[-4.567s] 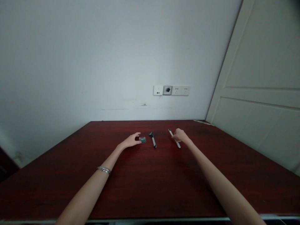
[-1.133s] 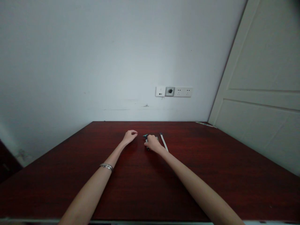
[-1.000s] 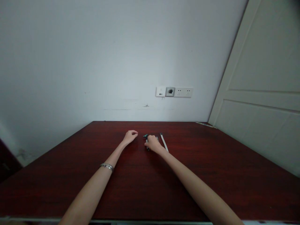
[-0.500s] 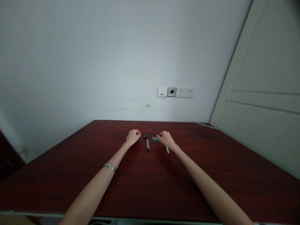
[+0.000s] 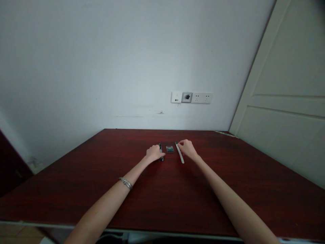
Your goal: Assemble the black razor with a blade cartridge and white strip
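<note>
Three small things lie side by side far out on the dark red table [image 5: 157,200]: a black razor [image 5: 160,156], a small green blade cartridge [image 5: 170,149], and a thin white stick-like piece [image 5: 179,153]. My left hand [image 5: 153,153] rests on the razor with its fingers curled over the handle. On the other side, my right hand [image 5: 187,148] pinches the far end of the white piece. The cartridge lies untouched between the two hands. A silver bracelet [image 5: 126,183] circles my left wrist.
A white wall with a row of sockets [image 5: 191,97] stands behind the table. A pale door [image 5: 286,91] fills the right side. The table's near edge [image 5: 162,234] runs along the bottom of the view.
My right hand moved the cartridge from left of the razor to its right, then went to the white piece. My left hand shifted right onto the razor.
</note>
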The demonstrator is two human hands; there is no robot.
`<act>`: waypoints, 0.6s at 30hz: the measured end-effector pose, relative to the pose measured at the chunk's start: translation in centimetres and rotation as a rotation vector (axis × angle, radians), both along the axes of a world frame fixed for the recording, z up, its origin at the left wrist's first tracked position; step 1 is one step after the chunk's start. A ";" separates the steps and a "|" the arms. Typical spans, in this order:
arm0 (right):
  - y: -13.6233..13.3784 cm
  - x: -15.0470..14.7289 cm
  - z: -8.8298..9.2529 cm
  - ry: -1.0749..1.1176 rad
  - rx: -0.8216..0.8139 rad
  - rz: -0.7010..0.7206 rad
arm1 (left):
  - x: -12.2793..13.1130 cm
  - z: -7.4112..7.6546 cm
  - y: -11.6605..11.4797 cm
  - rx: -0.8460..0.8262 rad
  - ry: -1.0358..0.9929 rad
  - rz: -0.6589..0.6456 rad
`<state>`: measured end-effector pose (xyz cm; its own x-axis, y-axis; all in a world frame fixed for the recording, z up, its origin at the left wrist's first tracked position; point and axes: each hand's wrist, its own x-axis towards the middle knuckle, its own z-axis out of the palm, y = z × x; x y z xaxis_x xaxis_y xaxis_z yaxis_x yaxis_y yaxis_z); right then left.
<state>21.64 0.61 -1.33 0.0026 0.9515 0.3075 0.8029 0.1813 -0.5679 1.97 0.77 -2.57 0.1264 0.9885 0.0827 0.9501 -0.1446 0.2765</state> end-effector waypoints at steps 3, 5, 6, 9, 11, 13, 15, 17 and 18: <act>-0.4 -0.2 0.3 -0.020 0.016 -0.007 | 0.1 -0.3 0.1 -0.009 -0.010 0.006; -0.5 -0.3 0.3 -0.016 0.004 -0.003 | 0.2 -0.4 0.1 -0.003 -0.022 0.011; -0.5 -0.3 0.3 -0.014 0.000 0.000 | 0.2 -0.5 0.1 0.003 -0.032 0.013; -0.3 -0.4 -0.1 -0.012 0.015 0.009 | 0.2 -0.7 0.1 0.023 -0.089 0.016; 0.0 -0.4 -0.3 -0.007 0.032 0.014 | 0.2 -0.7 0.0 0.032 -0.138 0.021; 0.1 -0.4 -0.5 0.006 0.053 0.021 | 0.3 -0.6 0.0 0.040 -0.170 0.022; 0.1 -0.4 -0.6 0.020 0.082 0.029 | 0.3 -0.3 0.0 0.057 -0.183 0.023; 0.1 -0.5 -0.6 0.060 0.102 0.043 | 0.4 0.1 -0.1 0.085 -0.183 0.030; 0.1 -0.5 -0.6 0.098 0.097 0.055 | 0.4 0.4 -0.2 0.103 -0.179 0.033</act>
<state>21.09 0.70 -1.94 -0.0139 0.9170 0.3985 0.7319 0.2809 -0.6208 2.36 0.52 -2.13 0.0687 0.9770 0.2021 0.8919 -0.1509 0.4263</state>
